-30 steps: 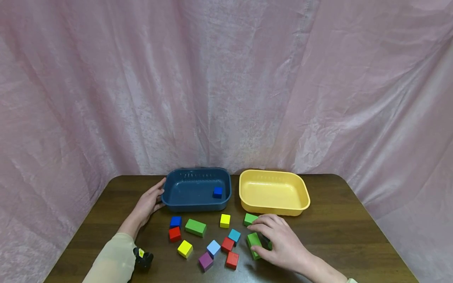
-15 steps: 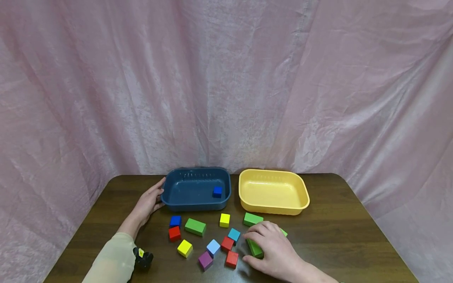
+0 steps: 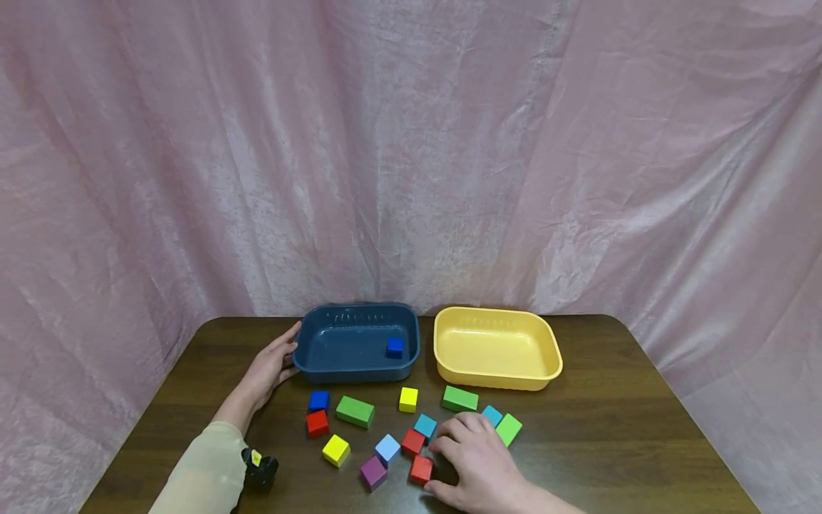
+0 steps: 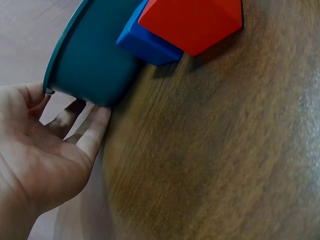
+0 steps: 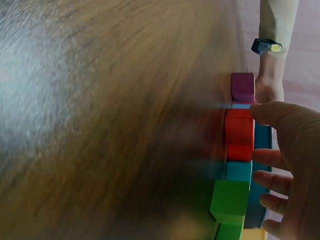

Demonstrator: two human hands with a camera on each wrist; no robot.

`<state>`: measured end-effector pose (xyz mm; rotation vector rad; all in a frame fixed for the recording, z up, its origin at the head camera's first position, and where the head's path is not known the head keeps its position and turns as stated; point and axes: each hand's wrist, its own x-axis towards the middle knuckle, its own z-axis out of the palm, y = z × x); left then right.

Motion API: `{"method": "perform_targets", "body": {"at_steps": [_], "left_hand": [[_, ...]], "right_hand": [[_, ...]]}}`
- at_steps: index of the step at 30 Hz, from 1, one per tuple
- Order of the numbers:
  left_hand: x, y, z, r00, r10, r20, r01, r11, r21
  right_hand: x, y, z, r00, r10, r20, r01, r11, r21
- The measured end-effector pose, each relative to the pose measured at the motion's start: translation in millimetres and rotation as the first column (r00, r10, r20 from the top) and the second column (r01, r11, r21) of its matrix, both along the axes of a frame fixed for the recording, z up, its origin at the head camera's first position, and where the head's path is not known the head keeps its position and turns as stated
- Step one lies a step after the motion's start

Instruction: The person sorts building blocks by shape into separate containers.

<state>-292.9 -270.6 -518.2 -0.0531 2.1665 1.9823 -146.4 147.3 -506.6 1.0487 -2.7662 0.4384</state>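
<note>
At the left end of the dark blue tray (image 3: 359, 377), my left hand (image 3: 268, 368) rests its fingers against the outer wall. In the left wrist view its fingertips (image 4: 102, 114) touch the tray wall below the rim. My right hand (image 3: 478, 460) is over the blocks at right of centre, fingers spread and slightly bent, holding nothing. Its thumb is beside the nearer red cube (image 3: 421, 470), and the other red cube (image 3: 413, 442) lies just beyond. The right wrist view shows a green block (image 5: 230, 200) near the fingers; the hand hides part of this area in the head view.
A yellow tray (image 3: 501, 382) stands right of the blue one, which holds a blue cube (image 3: 394, 348). Around the hands lie a purple cube (image 3: 373, 474), a light blue cube (image 3: 388, 450), yellow cubes (image 3: 336, 451) and green blocks (image 3: 355, 412). A pink curtain (image 3: 411, 157) hangs behind the table.
My right hand has moved left and toward the near edge, from the green blocks to beside the red cubes. A teal cube and a green block behind it have come into view. My left hand stays put.
</note>
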Motion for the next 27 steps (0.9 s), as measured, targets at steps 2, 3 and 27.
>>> {"method": "perform_targets", "body": {"at_steps": [2, 3, 27], "left_hand": [[0.3, -0.2, 0.1, 1.0, -0.004, 0.001, 0.004, 1.0, -0.005], [0.3, -0.5, 0.0, 1.0, -0.007, 0.0, 0.007, 1.0, -0.009], [0.4, -1.1, 0.2, 1.0, -0.016, -0.003, 0.016, 1.0, -0.005]], "right_hand": [[0.4, -1.9, -1.4, 1.0, -0.002, -0.006, 0.002, 1.0, -0.001], [0.6, -2.5, -1.7, 1.0, -0.003, -0.006, 0.003, 1.0, -0.003], [2.1, -6.1, -3.9, 0.999, -0.024, 0.031, 0.024, 1.0, 0.001]]}}
